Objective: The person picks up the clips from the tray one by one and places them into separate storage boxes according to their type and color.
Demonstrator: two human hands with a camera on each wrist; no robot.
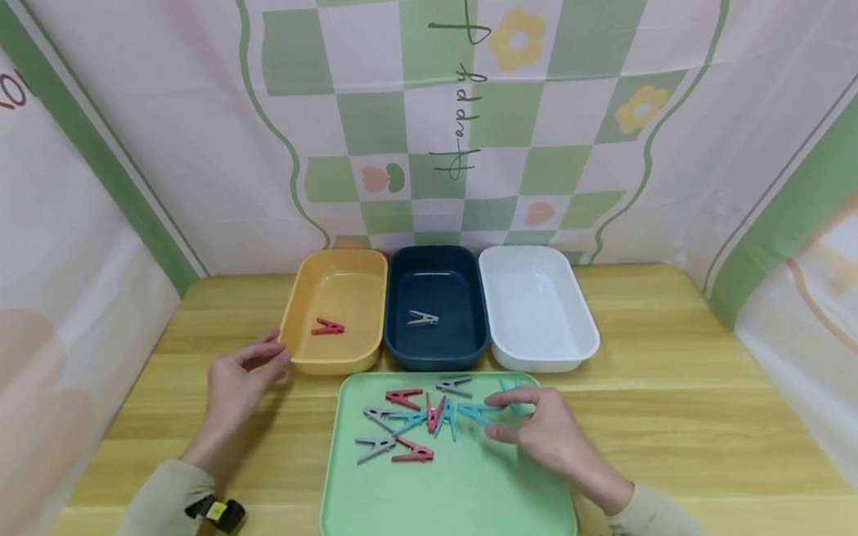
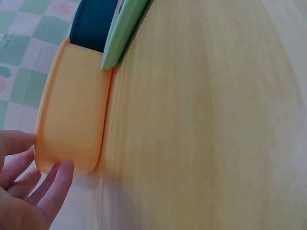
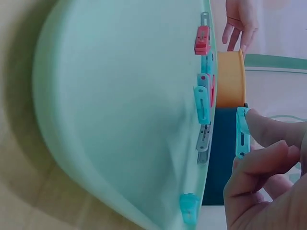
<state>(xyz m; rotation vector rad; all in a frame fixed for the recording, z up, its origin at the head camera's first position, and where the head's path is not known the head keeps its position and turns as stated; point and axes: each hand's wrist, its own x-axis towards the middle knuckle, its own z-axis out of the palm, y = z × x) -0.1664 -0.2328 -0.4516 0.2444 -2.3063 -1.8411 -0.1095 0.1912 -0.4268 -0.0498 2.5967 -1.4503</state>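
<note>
In the head view my right hand (image 1: 548, 431) is over the green tray (image 1: 488, 501). Between its thumb and finger it pinches a teal clothespin (image 3: 243, 132), held clear of the tray surface in the right wrist view. Several red, grey and teal clothespins lie clustered on the tray's far half, among them a red clothespin (image 1: 414, 451) and a grey clothespin (image 1: 454, 384). My left hand (image 1: 241, 383) touches the outer left side of the yellow bin (image 2: 74, 96), its fingers loosely spread. Inside that bin lies one red clothespin (image 1: 328, 327).
A dark blue bin (image 1: 434, 354) with one grey clothespin (image 1: 423, 318) stands between the yellow bin and a white bin (image 1: 537, 307). All three line the back of the wooden table (image 1: 658, 380), against a patterned cloth (image 1: 438, 121). Cloth also hangs on both sides.
</note>
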